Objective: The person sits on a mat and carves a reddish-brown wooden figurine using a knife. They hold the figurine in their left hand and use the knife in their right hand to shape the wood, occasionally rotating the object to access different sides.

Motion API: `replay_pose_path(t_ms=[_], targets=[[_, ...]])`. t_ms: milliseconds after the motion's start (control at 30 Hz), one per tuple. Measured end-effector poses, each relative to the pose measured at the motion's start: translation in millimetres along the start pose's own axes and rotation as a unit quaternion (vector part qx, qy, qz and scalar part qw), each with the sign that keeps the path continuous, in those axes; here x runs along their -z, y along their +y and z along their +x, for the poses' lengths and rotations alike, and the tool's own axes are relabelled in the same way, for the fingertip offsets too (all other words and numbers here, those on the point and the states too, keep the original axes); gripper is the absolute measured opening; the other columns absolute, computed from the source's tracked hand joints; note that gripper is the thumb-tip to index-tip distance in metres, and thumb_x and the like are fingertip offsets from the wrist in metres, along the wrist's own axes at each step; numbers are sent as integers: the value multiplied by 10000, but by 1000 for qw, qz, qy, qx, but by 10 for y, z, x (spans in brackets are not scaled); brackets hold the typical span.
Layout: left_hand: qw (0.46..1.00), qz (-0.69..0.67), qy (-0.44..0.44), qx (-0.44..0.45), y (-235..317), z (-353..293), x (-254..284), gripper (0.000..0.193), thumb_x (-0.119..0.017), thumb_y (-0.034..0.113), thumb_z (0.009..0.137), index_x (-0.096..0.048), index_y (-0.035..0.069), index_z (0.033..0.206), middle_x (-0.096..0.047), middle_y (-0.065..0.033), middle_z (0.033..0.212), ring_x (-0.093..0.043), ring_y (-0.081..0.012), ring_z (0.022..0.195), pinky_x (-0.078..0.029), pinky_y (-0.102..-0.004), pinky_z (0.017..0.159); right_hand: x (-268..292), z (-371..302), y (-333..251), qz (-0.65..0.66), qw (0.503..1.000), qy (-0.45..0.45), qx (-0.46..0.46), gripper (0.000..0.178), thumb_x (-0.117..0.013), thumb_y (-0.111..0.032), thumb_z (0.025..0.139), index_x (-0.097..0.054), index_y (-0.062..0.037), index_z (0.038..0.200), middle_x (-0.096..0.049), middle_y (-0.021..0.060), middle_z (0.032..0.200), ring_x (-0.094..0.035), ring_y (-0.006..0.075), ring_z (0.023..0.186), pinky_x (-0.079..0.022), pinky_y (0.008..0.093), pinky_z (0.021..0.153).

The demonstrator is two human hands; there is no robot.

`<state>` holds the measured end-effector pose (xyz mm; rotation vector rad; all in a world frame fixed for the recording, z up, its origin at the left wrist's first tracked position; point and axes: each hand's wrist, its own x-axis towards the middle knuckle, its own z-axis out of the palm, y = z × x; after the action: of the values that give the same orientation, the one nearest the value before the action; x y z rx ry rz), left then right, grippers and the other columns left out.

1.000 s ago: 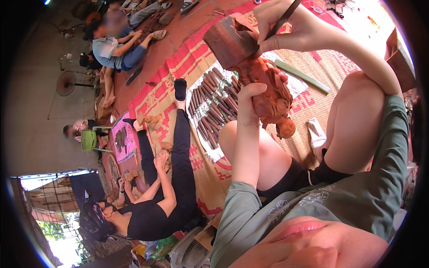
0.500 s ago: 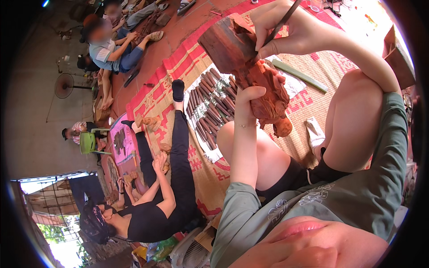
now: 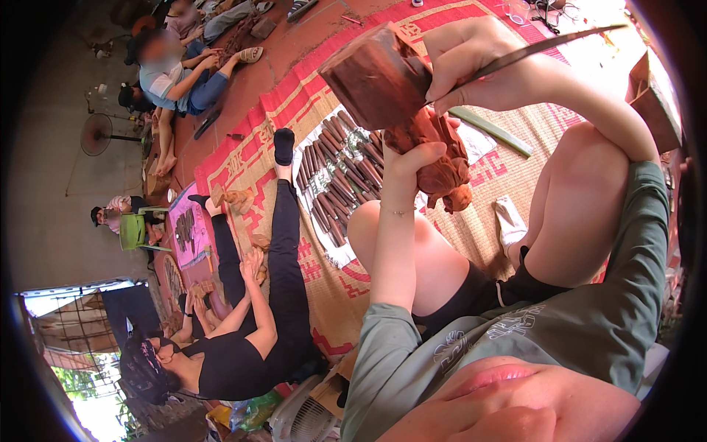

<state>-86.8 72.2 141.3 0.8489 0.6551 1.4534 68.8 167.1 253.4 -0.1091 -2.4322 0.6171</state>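
Note:
My left hand (image 3: 407, 163) grips a reddish-brown carved wooden figure (image 3: 440, 166) from below and holds it up in front of me. The figure's square block base (image 3: 372, 74) points up and to the left. My right hand (image 3: 471, 62) is closed on a slim metal carving tool (image 3: 541, 48). The tool's tip rests on the wood where the base meets the figure, and its shaft runs out to the upper right. My bare knees are under both hands.
A row of several dark-handled chisels (image 3: 335, 188) lies on the red woven mat (image 3: 258, 125). A person in black (image 3: 272, 295) sits at the left working small wood pieces. More people (image 3: 177, 74) sit farther off, near a fan (image 3: 96, 132) and a green chair (image 3: 132, 232).
The carving tool has swung from pointing upward to lying flatter, toward the upper right. The figure stays in my left hand, barely shifted.

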Motion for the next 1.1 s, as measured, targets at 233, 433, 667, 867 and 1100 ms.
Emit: replay_pose_path(t_ms=[233, 433, 667, 867, 1100], targets=[[986, -151, -49, 43, 6, 11, 46, 558, -601, 89, 646, -436, -13, 1169, -548, -175, 1045, -560, -311, 1010, -492, -425, 860, -65, 25, 21, 13, 997, 64, 37, 104, -744, -57, 669, -660, -47, 729, -541, 48, 665, -536, 180, 641, -422, 303, 548], [986, -159, -46, 24, 51, -9, -9, 569, -621, 49, 638, -434, 10, 1174, -560, -159, 1002, -583, -316, 967, -505, -437, 843, 32, 61, 62, 75, 993, 52, 69, 84, -719, -36, 742, -650, -13, 783, -567, 71, 702, -549, 210, 667, -417, 317, 560], [978, -197, -59, 34, 29, 6, -28, 563, -625, 69, 627, -443, 10, 1156, -553, -156, 996, -582, -320, 963, -502, -443, 848, 87, 89, 44, 72, 993, 33, 86, 82, -713, -17, 735, -651, -14, 789, -567, 75, 713, -551, 216, 669, -422, 320, 571], [982, -151, -96, 58, -19, -10, 31, 586, -548, 123, 676, -388, 71, 1237, -555, -158, 1069, -552, -323, 1019, -452, -446, 916, 70, 119, 46, 60, 995, -10, 84, 82, -692, -70, 764, -638, -16, 795, -567, 61, 721, -557, 171, 644, -421, 281, 557], [966, -246, -63, 44, -4, 6, -81, 560, -575, 105, 644, -428, 25, 1178, -549, -149, 982, -575, -315, 971, -474, -435, 894, 107, 118, 31, 63, 996, 25, 57, 64, -688, -2, 735, -645, -5, 782, -576, 86, 720, -562, 214, 671, -434, 317, 568]])
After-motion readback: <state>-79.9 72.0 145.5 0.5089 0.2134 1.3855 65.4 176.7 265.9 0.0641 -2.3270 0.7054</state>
